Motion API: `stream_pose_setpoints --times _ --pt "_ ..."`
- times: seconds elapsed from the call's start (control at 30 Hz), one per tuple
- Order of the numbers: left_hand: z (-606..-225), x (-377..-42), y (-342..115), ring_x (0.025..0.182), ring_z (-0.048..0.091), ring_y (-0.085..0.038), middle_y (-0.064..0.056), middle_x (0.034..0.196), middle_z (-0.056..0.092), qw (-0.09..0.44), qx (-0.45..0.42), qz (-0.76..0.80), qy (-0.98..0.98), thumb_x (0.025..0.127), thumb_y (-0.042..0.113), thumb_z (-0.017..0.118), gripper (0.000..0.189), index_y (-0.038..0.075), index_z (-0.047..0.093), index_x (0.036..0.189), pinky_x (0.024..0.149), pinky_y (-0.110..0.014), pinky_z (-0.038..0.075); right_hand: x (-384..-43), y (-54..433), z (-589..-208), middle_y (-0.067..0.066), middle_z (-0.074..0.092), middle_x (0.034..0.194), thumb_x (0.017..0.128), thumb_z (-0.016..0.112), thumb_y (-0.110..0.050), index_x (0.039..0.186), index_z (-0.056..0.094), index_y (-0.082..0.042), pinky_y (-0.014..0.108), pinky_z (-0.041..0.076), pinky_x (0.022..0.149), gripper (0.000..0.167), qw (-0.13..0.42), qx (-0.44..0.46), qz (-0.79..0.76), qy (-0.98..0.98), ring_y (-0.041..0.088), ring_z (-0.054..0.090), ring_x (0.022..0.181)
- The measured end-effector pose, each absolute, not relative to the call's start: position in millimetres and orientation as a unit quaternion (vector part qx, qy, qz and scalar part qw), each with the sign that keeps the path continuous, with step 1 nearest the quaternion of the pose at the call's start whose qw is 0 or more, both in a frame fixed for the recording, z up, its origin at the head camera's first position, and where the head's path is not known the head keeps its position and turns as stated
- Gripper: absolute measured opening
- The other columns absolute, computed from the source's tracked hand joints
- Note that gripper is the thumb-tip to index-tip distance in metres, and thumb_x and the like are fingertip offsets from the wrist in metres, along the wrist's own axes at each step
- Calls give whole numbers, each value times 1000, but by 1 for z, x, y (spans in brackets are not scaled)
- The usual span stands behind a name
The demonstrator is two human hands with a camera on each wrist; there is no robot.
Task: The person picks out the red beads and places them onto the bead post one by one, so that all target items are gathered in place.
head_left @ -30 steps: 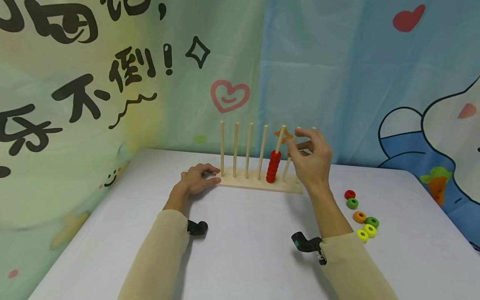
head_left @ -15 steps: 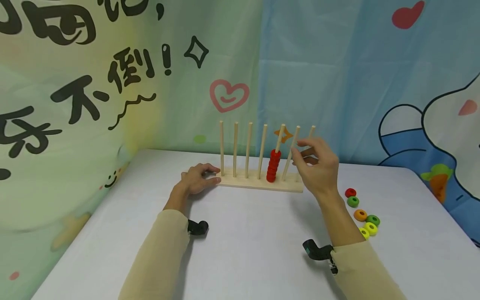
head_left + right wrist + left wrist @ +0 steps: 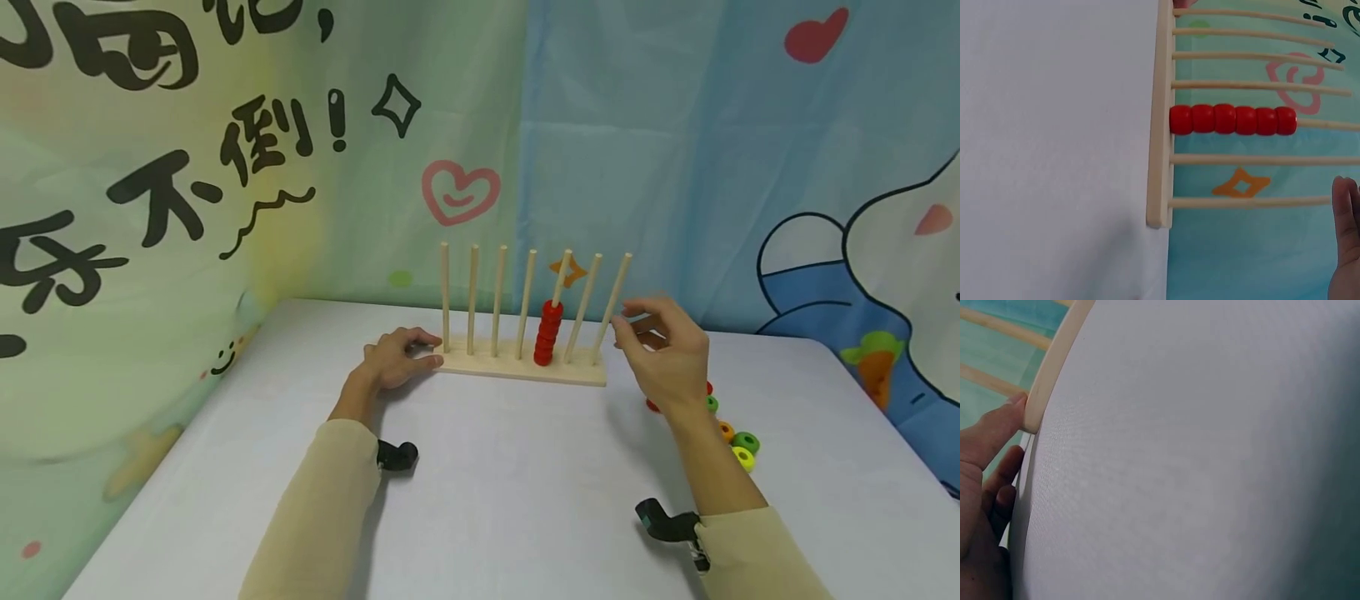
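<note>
A wooden bead rack point(image 3: 517, 368) with a row of upright pegs stands at the back of the table. Several red beads point(image 3: 548, 333) are stacked on one peg, third from the right; the other pegs carry none. At the rack's left end is my left hand point(image 3: 390, 358), its thumb and forefinger pinching the base. In the left wrist view the thumb point(image 3: 1004, 425) presses the base's end. My right hand point(image 3: 667, 354) hovers just right of the rightmost peg point(image 3: 613, 308), fingers loosely bent, no bead visible between them. The right wrist view shows only its fingertips at the edge.
Loose beads lie on the white table point(image 3: 495, 483) to the right, partly behind my right forearm: a green bead point(image 3: 746, 442), a yellow bead point(image 3: 743, 459), an orange bead point(image 3: 726, 431) and a red bead point(image 3: 653, 406) among them. A printed curtain point(image 3: 615, 150) hangs behind.
My right hand has moved right and down, away from the red stack and past the rightmost peg, now covering some loose beads. The left hand and the rack stay put.
</note>
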State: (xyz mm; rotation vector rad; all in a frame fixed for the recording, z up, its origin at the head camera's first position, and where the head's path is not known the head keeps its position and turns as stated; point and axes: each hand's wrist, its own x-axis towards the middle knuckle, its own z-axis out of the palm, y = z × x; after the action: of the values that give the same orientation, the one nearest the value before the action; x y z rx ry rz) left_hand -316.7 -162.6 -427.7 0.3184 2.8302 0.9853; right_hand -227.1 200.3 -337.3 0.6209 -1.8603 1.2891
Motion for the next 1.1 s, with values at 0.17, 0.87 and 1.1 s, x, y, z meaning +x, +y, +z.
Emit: stream_pose_setpoints --times 0.17,0.87,1.1 --pt "-428 -317 -162 128 43 -30 0 139 54 60 105 326 938 90 51 67 41 31 64 126 102 -56 21 -223 214 -342 25 63 95 81 68 17 103 65 12 19 55 66 23 369 215 493 -758 17 64 65" --pt "-428 -316 -162 125 45 -28 4 134 58 56 103 331 936 90 50 67 39 32 65 124 101 -54 21 -232 267 -388 6 68 102 86 74 -3 108 69 -5 9 47 73 23 334 115 419 -836 2 63 82" --pt "-428 -316 -163 128 44 -30 2 136 57 55 107 323 939 90 50 66 41 31 64 126 103 -58 20 -228 282 -395 3 67 109 89 73 -15 113 67 -10 10 47 72 25 292 78 370 -878 -1 60 86"
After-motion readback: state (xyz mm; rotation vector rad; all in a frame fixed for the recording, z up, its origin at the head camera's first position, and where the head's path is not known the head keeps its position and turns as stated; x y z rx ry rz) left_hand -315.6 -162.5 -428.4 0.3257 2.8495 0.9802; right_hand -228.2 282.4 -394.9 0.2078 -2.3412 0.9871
